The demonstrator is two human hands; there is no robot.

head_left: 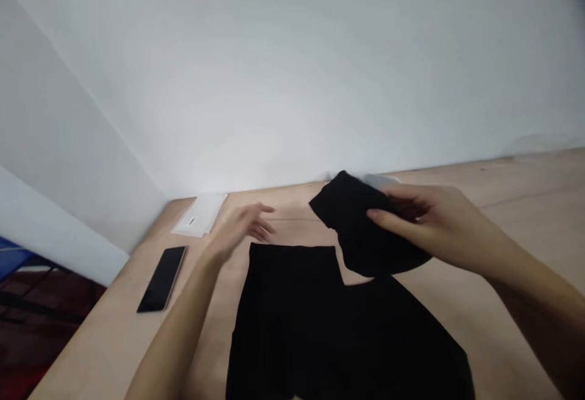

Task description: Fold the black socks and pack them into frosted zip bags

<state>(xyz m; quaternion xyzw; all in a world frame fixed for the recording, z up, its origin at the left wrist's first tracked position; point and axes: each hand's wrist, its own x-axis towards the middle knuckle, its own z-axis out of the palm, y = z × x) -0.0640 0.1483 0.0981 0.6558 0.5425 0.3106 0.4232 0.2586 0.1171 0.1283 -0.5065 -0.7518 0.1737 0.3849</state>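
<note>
The big black cloth [315, 333] lies on the counter [105, 339]. Near its top right, the right hand [445, 229] pinches a smaller black piece [354, 223]. Near its top left corner, the left hand [237, 226] has loosely spread fingers [264, 225]. A phone [163, 279] lies left of the cloth.

Big black cloth [347, 339] at 6 o'clock looks matt and smooth, same goes for the smaller black cloth [356, 229] at 4. Tabletop [525, 205] looks like matt wood, phone [162, 279] at 8 has a smooth glassy front, wall [292, 71] at 12 is smooth and matt
</note>
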